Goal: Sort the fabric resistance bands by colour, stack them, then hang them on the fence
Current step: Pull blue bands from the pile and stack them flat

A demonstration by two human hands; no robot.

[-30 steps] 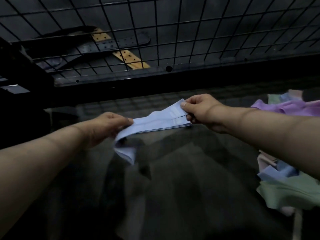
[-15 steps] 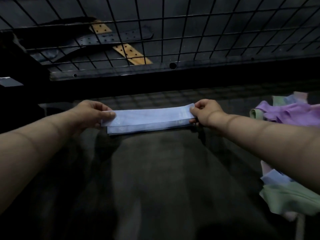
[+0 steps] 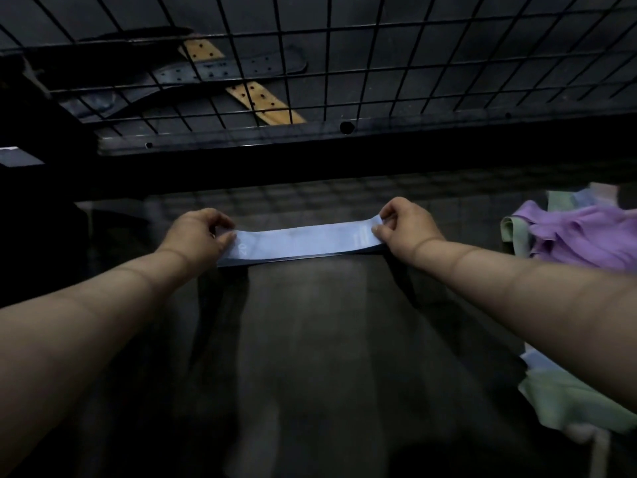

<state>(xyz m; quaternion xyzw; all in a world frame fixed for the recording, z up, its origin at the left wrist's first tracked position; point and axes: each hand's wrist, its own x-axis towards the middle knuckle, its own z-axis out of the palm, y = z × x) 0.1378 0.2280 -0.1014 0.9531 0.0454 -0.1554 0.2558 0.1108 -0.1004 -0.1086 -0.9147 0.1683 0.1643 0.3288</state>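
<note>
A light blue fabric band (image 3: 303,241) lies stretched flat across the far part of the dark table (image 3: 310,357), with more blue layers under it. My left hand (image 3: 198,234) pinches its left end. My right hand (image 3: 403,227) pinches its right end. At the right, a purple band (image 3: 582,236) lies heaped over a pale green one (image 3: 513,232). Lower right, a green band (image 3: 568,405) and a bit of blue band (image 3: 537,362) show under my right forearm. The black wire fence (image 3: 344,63) rises behind the table.
Behind the fence lie dark perforated straps (image 3: 213,72) and a tan perforated strip (image 3: 262,101). A dark metal rail (image 3: 310,136) runs along the fence's base. Deep shadow covers the far left.
The blue band, slack and drooping from my hands a second ago, has been pulled straight and lowered flat onto the table. Both hands moved apart and forward.
</note>
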